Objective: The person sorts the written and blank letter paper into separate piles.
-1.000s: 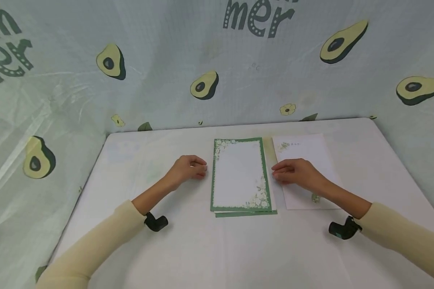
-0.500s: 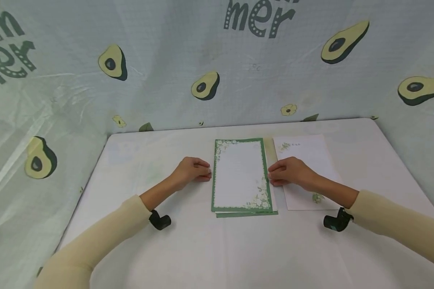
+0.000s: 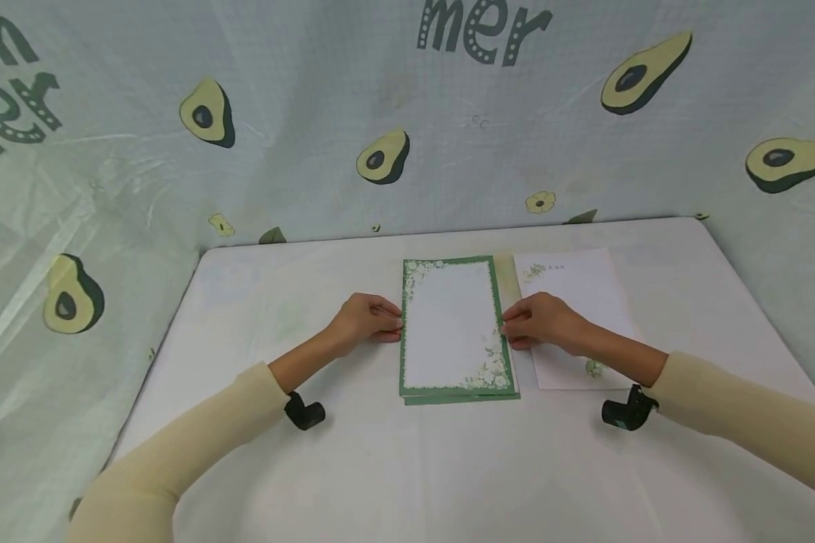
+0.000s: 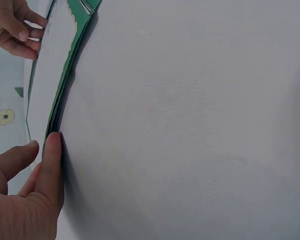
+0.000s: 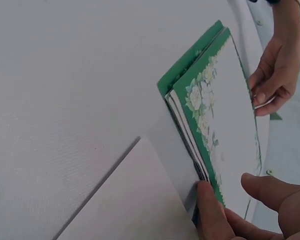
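Observation:
A small stack of green-bordered, flower-printed paper [image 3: 451, 324] lies at mid-table, its top sheet blank and white in the middle. Its layered edges show in the right wrist view, where a lower green sheet [image 5: 190, 59] sticks out past the upper ones. At the stack's left edge, my left hand [image 3: 367, 320] holds the side, with the index finger [image 4: 52, 155] along the edge and the thumb above. My right hand [image 3: 543, 320] grips the opposite edge, fingers at the side and thumb [image 5: 262, 190] over the top sheet. The palm sides are partly hidden in the head view.
Right of the stack lies a white sheet [image 3: 577, 279] with small green prints, partly under my right hand and forearm. A pale yellowish strip [image 3: 507, 280] shows between the two. The white tabletop [image 3: 414, 467] meets an avocado-print curtain [image 3: 299, 136] behind.
Both hands have moved inward to the stack's two side edges. The upper sheets now line up more closely, and the white strip at the lower edge has nearly vanished.

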`<action>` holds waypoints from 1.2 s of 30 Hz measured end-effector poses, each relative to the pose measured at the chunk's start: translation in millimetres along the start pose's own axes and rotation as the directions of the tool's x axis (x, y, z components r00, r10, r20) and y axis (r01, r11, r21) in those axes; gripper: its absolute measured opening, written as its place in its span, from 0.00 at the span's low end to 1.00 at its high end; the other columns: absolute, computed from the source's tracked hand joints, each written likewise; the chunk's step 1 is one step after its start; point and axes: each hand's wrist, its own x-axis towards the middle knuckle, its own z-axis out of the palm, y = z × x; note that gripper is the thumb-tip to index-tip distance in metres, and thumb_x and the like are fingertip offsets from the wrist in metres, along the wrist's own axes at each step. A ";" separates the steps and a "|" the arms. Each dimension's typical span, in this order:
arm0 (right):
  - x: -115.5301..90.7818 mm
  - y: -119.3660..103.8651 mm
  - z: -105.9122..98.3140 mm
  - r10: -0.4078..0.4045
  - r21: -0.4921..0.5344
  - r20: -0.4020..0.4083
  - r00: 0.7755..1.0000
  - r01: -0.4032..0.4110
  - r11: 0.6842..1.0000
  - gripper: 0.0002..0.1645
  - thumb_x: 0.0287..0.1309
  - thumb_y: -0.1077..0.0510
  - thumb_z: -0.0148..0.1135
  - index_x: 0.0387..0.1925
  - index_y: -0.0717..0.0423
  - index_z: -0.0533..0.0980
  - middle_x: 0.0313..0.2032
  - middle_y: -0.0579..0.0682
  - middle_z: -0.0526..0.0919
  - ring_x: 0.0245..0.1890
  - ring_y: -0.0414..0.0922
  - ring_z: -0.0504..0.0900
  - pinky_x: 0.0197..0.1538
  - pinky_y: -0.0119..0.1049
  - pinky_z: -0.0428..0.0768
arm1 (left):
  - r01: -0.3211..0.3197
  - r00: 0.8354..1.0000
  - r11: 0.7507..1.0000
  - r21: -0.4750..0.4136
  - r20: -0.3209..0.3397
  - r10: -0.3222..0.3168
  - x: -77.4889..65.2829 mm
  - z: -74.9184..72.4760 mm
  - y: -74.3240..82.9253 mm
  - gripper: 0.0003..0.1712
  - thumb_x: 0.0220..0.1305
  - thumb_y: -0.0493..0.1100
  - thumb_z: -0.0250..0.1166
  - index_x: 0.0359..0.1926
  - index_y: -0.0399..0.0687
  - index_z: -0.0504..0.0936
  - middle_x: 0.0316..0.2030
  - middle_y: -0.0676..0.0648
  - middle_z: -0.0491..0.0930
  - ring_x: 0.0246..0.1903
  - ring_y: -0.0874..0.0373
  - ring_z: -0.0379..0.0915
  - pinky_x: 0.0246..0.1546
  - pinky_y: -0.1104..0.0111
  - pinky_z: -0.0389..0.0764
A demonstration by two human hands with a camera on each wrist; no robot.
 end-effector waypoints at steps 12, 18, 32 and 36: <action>-2.8 -7.4 3.6 0.040 0.139 0.056 0.998 -0.047 0.989 0.27 0.70 0.66 0.59 0.64 0.80 0.66 0.61 0.73 0.74 0.57 0.58 0.82 0.57 0.42 0.85 | -0.015 1.000 0.998 -0.063 -0.012 0.014 -5.0 2.4 -3.7 0.17 0.65 0.25 0.65 0.54 0.21 0.76 0.39 0.34 0.86 0.31 0.58 0.86 0.42 0.65 0.89; -2.1 -8.3 1.9 0.049 0.189 0.081 0.995 -0.064 0.980 0.29 0.72 0.67 0.56 0.67 0.81 0.63 0.64 0.75 0.69 0.61 0.61 0.79 0.60 0.43 0.83 | -0.025 0.999 0.997 -0.072 -0.039 0.022 -1.1 3.2 -7.0 0.17 0.62 0.23 0.66 0.52 0.22 0.76 0.35 0.38 0.85 0.31 0.56 0.86 0.40 0.64 0.90; 17.3 -6.8 -1.5 0.101 0.254 0.058 0.993 -0.113 0.961 0.25 0.73 0.68 0.54 0.66 0.78 0.66 0.59 0.70 0.75 0.46 0.44 0.86 0.56 0.39 0.85 | -0.024 0.996 0.996 -0.085 -0.083 0.017 13.8 -4.9 -5.8 0.17 0.61 0.22 0.67 0.52 0.24 0.77 0.33 0.40 0.85 0.31 0.56 0.86 0.39 0.65 0.90; 19.7 -7.9 -3.5 0.082 0.175 0.039 0.996 -0.088 0.981 0.25 0.71 0.67 0.56 0.64 0.78 0.67 0.55 0.68 0.77 0.43 0.45 0.86 0.52 0.38 0.87 | -0.014 0.997 0.995 -0.097 -0.080 0.006 12.4 -3.7 -6.4 0.18 0.62 0.23 0.67 0.52 0.24 0.77 0.34 0.40 0.85 0.32 0.57 0.86 0.40 0.65 0.90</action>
